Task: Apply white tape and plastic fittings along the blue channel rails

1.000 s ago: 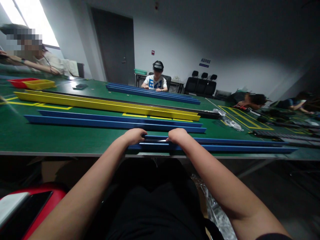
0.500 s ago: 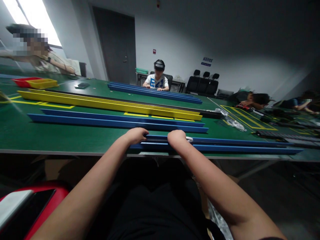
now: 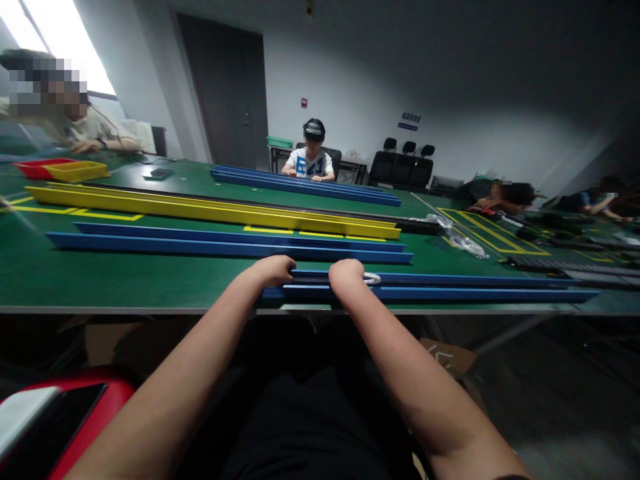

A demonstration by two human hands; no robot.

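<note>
A long blue channel rail [image 3: 480, 294] lies along the near edge of the table, with a dark strip running inside it. My left hand [image 3: 273, 270] is closed at the rail's left end, its fingers curled down over the far wall. Farther right, my right hand [image 3: 347, 275] bends down over the same rail, its fingers hidden behind the wrist. From its right side juts a white ring [image 3: 373, 279] that resembles a tape roll, apparently in that hand's grip. Just beyond both hands rests a second blue rail [image 3: 200, 248].
Yellow rails [image 3: 210, 210] and more blue rails [image 3: 305, 187] lie farther back on the green table [image 3: 150, 280]. Crumpled clear plastic [image 3: 465, 243] sits to the right. Red and yellow trays [image 3: 80, 171] stand at left. Co-workers sit around the table. A red stool [image 3: 117, 390] holds a phone.
The view has shifted slightly, so the table things appear a little farther left. Both hands keep nearly the same place on the rail. A co-worker at left has moved an arm.
</note>
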